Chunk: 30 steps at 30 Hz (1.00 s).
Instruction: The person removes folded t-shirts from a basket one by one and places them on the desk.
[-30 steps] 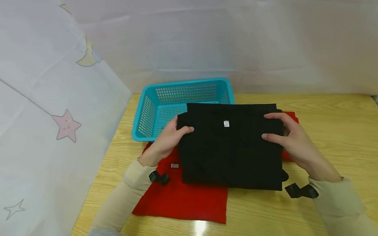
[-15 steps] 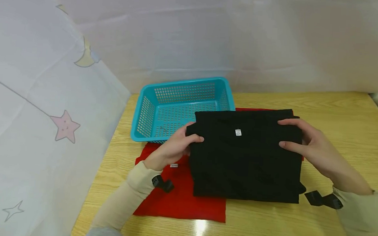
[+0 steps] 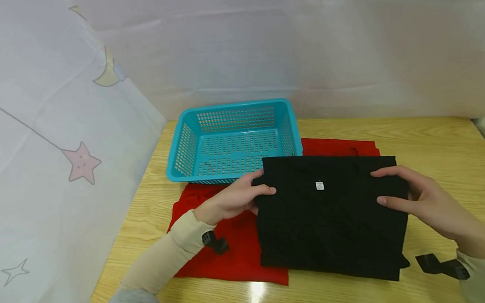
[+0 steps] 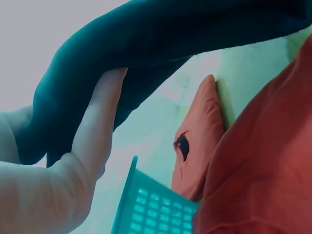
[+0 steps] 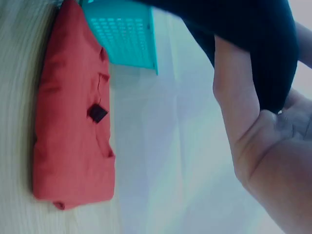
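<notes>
A folded black garment (image 3: 333, 231) with a small white label is held in the air between both hands. At its left edge, my left hand (image 3: 236, 196) grips it, thumb on top and the other fingers mostly hidden beneath. My right hand (image 3: 429, 202) pinches the right edge, thumb and a finger showing on the upper face. In the left wrist view the black cloth (image 4: 141, 44) drapes over the hand, and the right wrist view shows it running between thumb and fingers. Below it lies a red garment (image 3: 219, 261), partly covered; behind it is a folded red garment (image 3: 330, 146).
A blue-green plastic basket (image 3: 237, 108) with perforated walls stands at the back left, its inside bare. Its front edge is beside the spread red garment. Wooden table (image 3: 447, 150) shows at the right. Patterned sheets hang behind and to the left.
Both hands have carried the black garment right and nearer to the person. More of the basket and of the folded red garment behind is uncovered. The grip looks the same.
</notes>
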### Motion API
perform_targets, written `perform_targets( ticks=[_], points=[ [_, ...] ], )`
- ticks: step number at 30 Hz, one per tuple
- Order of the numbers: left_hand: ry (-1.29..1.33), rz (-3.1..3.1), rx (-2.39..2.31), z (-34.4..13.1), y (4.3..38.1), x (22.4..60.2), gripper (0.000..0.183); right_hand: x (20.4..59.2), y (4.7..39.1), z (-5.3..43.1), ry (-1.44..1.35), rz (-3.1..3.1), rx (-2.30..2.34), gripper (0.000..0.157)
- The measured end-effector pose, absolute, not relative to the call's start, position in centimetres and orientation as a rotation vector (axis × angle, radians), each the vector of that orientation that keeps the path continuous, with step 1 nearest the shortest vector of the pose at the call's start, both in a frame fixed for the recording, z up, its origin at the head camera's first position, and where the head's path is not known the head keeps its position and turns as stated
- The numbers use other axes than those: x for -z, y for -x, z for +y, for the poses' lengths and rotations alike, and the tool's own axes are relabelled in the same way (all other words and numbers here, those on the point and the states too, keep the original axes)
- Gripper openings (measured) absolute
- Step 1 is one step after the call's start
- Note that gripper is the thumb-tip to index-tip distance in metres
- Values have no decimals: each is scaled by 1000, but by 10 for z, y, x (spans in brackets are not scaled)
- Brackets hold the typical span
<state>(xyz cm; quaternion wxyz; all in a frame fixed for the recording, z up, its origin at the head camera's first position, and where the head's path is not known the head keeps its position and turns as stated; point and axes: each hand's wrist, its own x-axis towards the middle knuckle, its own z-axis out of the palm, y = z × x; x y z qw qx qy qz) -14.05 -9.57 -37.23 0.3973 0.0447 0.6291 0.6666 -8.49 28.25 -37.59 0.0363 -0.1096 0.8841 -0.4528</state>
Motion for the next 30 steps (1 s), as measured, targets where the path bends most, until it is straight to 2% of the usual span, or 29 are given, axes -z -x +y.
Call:
perform_targets(
  ticks=[11,19,30],
  points=[
    [-143,1457,-1668,-83,130,384,60,392,77,307,461,2683,1384,48],
    [-191,1391,-1647,-75,127,395,50,404,72,321,429,2637,1339,45],
    [-176,1375,-1624,-64,118,406,54,419,66,331,344,2585,1328,42]
  ],
)
